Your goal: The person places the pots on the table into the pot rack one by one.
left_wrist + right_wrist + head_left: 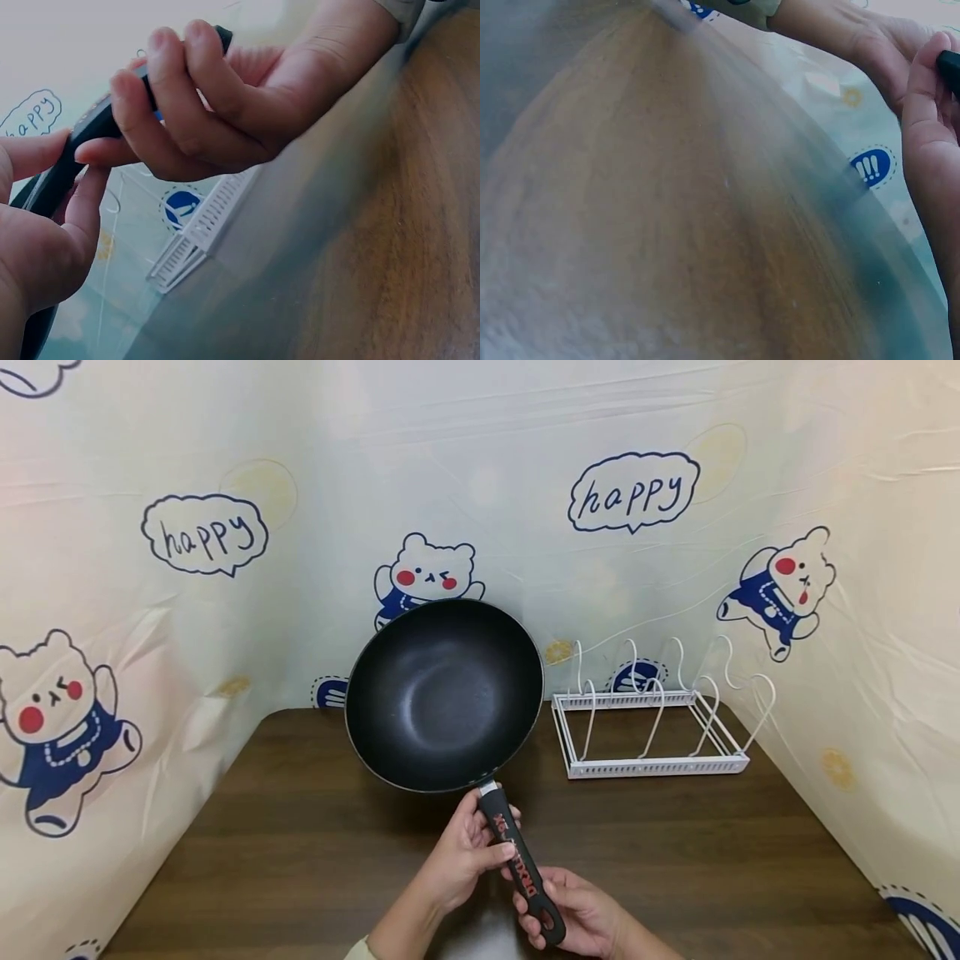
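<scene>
A black wok (442, 693) is raised over the table, its inside facing the head camera. Its dark handle (517, 860), with red lettering and a hanging hole, slants down to the right. My left hand (461, 860) grips the upper handle near the metal neck, thumb lying across its face. At the lower end, my right hand (581, 910) holds the handle beside the hole. In the left wrist view, the fingers (169, 82) of the right hand curl round the handle's end. Only the tip of the handle (950, 71) shows in the right wrist view.
A white wire rack (660, 767) with several upright hooked dividers stands at the back right of the brown wooden table (300, 860). Behind and along both sides hangs a pale printed cloth (487, 452) with cartoon bears.
</scene>
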A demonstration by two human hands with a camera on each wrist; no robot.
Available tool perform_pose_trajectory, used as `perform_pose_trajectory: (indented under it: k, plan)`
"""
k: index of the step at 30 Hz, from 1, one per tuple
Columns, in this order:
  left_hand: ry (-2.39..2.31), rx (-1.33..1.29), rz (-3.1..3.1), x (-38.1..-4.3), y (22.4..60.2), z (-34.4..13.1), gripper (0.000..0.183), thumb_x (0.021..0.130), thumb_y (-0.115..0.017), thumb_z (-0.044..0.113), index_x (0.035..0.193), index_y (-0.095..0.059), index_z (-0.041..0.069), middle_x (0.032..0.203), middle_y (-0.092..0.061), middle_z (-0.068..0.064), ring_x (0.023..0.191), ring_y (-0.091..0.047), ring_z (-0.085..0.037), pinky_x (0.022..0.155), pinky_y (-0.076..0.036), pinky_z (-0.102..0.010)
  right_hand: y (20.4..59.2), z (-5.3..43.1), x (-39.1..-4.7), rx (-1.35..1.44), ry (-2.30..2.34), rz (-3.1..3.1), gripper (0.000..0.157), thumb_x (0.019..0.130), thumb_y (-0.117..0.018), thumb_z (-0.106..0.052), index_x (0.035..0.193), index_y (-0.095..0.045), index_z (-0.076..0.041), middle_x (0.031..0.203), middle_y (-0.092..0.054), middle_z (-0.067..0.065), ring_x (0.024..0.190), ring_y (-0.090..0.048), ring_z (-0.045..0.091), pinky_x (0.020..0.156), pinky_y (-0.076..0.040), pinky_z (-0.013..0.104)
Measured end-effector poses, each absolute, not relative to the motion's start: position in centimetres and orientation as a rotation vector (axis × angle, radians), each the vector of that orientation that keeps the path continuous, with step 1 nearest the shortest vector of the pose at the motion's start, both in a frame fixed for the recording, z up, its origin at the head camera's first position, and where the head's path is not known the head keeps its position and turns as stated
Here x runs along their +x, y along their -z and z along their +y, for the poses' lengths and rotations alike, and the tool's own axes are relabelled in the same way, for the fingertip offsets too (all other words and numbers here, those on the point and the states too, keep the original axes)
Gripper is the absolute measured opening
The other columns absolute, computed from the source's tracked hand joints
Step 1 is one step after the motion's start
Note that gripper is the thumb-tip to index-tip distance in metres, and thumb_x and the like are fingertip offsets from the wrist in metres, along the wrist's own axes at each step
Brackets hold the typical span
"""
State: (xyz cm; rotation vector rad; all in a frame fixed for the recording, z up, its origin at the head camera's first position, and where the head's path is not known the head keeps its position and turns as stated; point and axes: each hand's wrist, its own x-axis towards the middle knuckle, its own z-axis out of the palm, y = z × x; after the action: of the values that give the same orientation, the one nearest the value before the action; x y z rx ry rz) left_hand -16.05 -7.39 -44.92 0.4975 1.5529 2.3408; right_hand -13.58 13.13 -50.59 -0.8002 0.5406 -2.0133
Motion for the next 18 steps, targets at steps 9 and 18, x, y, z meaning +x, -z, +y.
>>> perform_pose_trajectory:
  k: [9,18]
  plan:
    - [-2.352,0.42,1.62,-15.9,44.33,-7.39,0.081,0.074,-0.075,-0.013,0.143,-0.034,-0.006,0.107,-0.057,-0.007,0.09,-0.058,-0.018,0.081,-0.051,-0.027,50.25,12.87,-13.33,-0.834,1.975,0.539,0.041,0.108,-0.032,-0.021,0.148,-0.037,-0.015,0.118,-0.056,-0.001,0.098,-0.057,0.01,0.087,-0.048,0.024]
    - [-2.502,0.334,1.489,-15.43,44.52,-6.62,0.072,0.07,-0.072,-0.021,0.129,-0.036,-0.001,0.105,-0.063,-0.007,0.089,-0.063,-0.018,0.078,-0.054,-0.029,49.93,13.25,-13.34,-0.843,1.992,0.617,0.041,0.108,-0.033,-0.019,0.148,-0.037,-0.013,0.116,-0.057,0.0,0.096,-0.058,0.01,0.086,-0.051,0.026]
